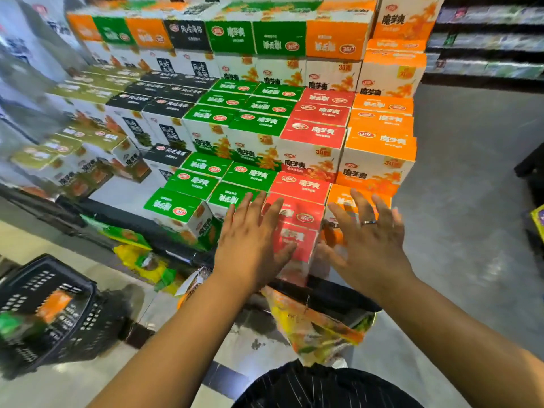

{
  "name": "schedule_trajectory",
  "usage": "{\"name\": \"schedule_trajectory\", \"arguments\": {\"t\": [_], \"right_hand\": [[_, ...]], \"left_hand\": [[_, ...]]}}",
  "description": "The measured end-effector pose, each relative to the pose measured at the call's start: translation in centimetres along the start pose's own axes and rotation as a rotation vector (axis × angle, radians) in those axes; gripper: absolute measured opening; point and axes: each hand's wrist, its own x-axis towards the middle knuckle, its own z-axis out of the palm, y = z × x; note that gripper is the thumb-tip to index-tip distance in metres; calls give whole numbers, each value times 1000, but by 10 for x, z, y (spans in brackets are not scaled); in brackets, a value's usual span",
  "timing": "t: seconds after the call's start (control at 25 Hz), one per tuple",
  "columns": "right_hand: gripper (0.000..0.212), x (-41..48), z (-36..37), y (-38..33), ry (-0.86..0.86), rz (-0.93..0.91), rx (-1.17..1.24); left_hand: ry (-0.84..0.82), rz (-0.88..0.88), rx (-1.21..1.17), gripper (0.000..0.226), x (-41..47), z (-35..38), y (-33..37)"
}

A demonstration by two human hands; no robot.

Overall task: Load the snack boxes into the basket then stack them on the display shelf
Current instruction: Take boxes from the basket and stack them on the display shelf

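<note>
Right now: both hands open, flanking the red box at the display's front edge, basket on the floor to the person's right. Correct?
One error: the head view shows the basket on the floor to the person's left, not right. The rest stands: left hand and right hand open, flanking the red box at the front edge.

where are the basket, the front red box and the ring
basket (pixel 85 328), head view, mesh side wall
front red box (pixel 297 214), head view, top face
ring (pixel 368 222), head view, middle of band

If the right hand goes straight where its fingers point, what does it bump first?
Probably the front orange box, beside the red box. The right hand looks close, but depth is unclear.
</note>
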Motion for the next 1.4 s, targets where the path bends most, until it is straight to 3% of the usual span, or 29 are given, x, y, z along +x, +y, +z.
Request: {"name": "schedule_trajectory", "arguments": {"t": [0.2, 0.4, 0.6, 0.76, 1.0, 1.4], "right_hand": [[75, -32, 5, -103, -36, -203, 18], [79, -73, 20, -216, -194, -364, 6], [88, -113, 39, -315, -201, -521, 68], [80, -122, 55, -376, -256, -649, 19], [79, -114, 89, -455, -299, -804, 22], [81, -35, 147, -622, -385, -981, 49]], "left_hand": [[7, -192, 39, 85, -100, -35, -78], [39, -396, 84, 81, -219, -58, -151], [15, -600, 87, 82, -321, -70, -206], [21, -767, 68, 82, -379, -73, -236], [7, -932, 20, 84, -420, -69, -291], [37, -1125, 12, 83, -404, -70, -442]]}}
